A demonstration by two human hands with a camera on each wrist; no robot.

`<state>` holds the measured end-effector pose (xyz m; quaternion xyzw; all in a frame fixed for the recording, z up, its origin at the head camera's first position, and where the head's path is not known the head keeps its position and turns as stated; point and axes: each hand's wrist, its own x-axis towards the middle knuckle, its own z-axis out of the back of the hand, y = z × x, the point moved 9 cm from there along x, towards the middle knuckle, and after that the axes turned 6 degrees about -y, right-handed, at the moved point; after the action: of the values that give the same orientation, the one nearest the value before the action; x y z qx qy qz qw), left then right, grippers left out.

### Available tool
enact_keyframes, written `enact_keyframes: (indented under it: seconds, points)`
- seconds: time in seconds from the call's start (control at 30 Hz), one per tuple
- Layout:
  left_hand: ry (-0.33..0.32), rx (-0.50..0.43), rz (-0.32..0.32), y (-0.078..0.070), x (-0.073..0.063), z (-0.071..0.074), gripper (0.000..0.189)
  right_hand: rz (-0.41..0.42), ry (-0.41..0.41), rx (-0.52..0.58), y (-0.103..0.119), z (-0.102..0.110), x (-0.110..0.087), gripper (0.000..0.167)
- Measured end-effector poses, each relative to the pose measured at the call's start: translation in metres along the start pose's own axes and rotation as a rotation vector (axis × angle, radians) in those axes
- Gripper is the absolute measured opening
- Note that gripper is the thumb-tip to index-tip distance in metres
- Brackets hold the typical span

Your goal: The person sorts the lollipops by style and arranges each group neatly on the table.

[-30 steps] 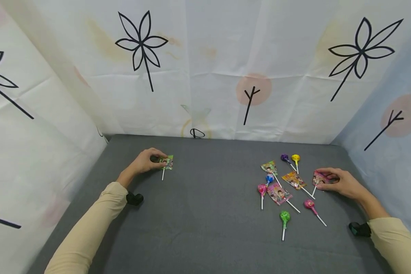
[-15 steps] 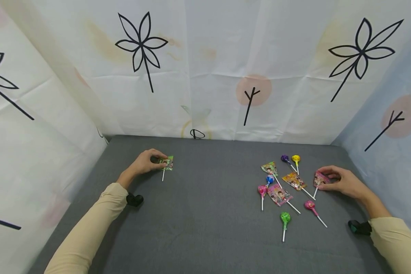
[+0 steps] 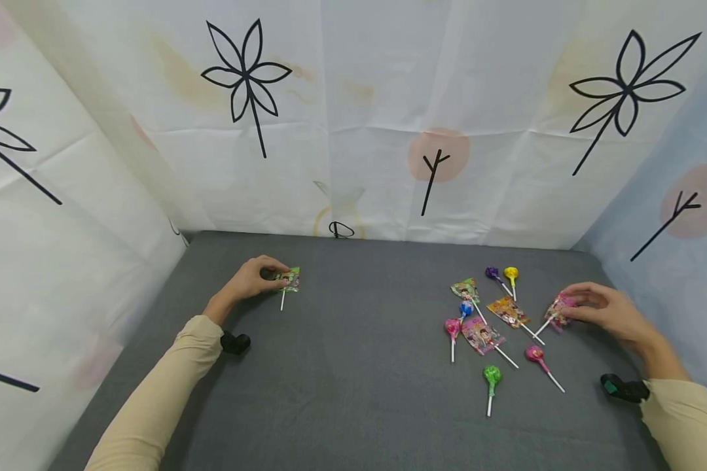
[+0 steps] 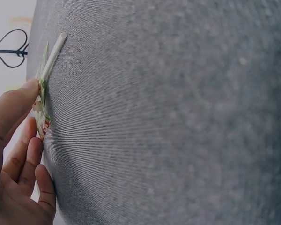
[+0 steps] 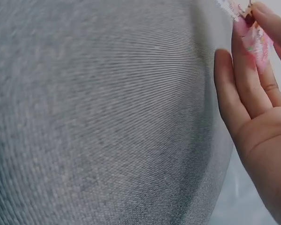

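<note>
At the table's far left, my left hand [image 3: 251,277] pinches a lollipop in a flat green printed wrapper [image 3: 293,279], its white stick toward me. The left wrist view has that lollipop's stick [image 4: 54,55] beyond the thumb. On the far right my right hand [image 3: 611,313] holds a pink-wrapped lollipop [image 3: 557,314] between thumb and fingers, the stick slanting down to the left. In the right wrist view its pink wrapper [image 5: 258,47] shows at the fingertips, with the stick out of sight. An orange-wrapped lollipop [image 3: 507,311] lies just left of it.
Several lollipops lie grouped right of centre, including a green-wrapped one [image 3: 464,289], a blue ball one [image 3: 466,309], a large pink-wrapped one [image 3: 481,335], a purple one [image 3: 492,272] and a yellow one [image 3: 510,273]. A green ball lollipop [image 3: 491,375] lies nearest me. Printed cloth walls [image 3: 365,176] border the grey table [image 3: 353,366].
My right hand has shifted right with the pink-wrapped lollipop, and its stick has tilted further over. My left hand stays in place on the green-wrapped lollipop.
</note>
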<state>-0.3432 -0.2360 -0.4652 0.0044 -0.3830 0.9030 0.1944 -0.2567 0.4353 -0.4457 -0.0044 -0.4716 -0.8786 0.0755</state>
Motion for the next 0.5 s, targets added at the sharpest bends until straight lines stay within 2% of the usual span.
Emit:
enact_keyframes:
  seconds: [0.1, 0.23, 0.3, 0.5]
  points:
    - [0.0, -0.007, -0.005, -0.001, 0.0, 0.0, 0.03, -0.005, 0.019, 0.217, 0.001, 0.003, -0.003, 0.029]
    - [0.002, -0.01, -0.002, -0.002, 0.0, 0.0, 0.03, 0.024, 0.098, 0.58, 0.01, 0.003, -0.005, 0.043]
    - [0.001, -0.01, 0.001, -0.003, -0.001, 0.0, 0.03, 0.035, 0.102, 0.623, 0.015, 0.003, -0.005, 0.045]
    - [-0.007, -0.002, 0.001, -0.003, -0.001, 0.0, 0.03, 0.066, 0.021, 0.549, 0.035, -0.005, -0.001, 0.04]
